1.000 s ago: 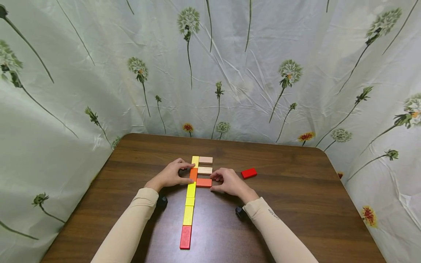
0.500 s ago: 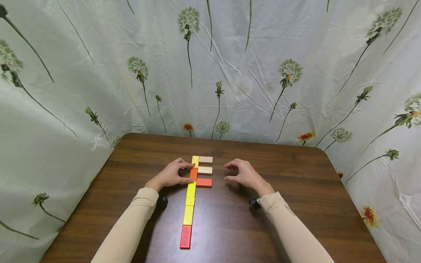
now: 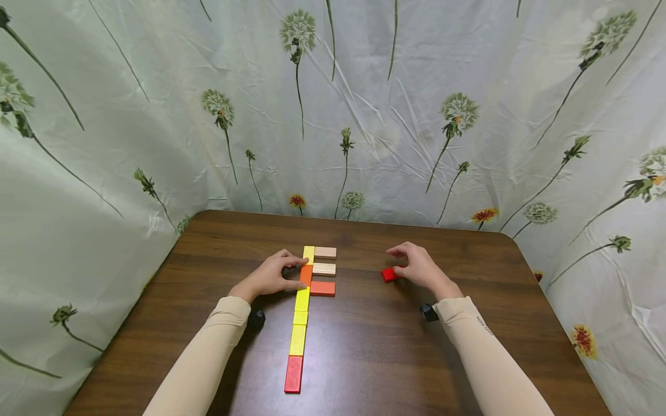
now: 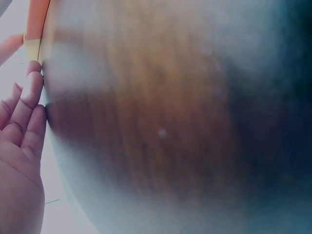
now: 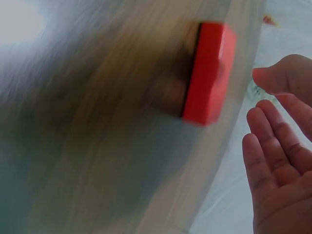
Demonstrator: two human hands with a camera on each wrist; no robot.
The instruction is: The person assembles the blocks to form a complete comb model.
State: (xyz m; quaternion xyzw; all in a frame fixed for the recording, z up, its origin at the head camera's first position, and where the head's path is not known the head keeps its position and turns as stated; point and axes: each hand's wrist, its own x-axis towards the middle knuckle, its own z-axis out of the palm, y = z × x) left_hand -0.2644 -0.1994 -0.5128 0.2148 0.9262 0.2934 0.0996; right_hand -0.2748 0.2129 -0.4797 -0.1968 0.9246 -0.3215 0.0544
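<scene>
A column of yellow, orange and red wooden blocks runs along the table in the head view. My left hand (image 3: pixel 269 277) rests beside it, with the index finger and thumb touching the column near the two ends of an orange block (image 3: pixel 306 275). In the left wrist view, an orange block (image 4: pixel 37 19) meets a yellow one near the fingertips. My right hand (image 3: pixel 421 267) is over a loose red block (image 3: pixel 390 275), thumb and fingers spread apart. The right wrist view shows a gap between the red block (image 5: pixel 207 75) and those fingers.
To the right of the column lie a pinkish wooden block (image 3: pixel 325 252), a pale striped block (image 3: pixel 324 269) and an orange-red block (image 3: pixel 323 289). A red block (image 3: pixel 293 374) ends the column nearest me. Flowered cloth (image 3: pixel 333 115) hangs behind the brown table (image 3: pixel 458 346).
My right hand has moved away from the right end of the orange-red block, rightward to the loose red block. My left hand has stayed at the column.
</scene>
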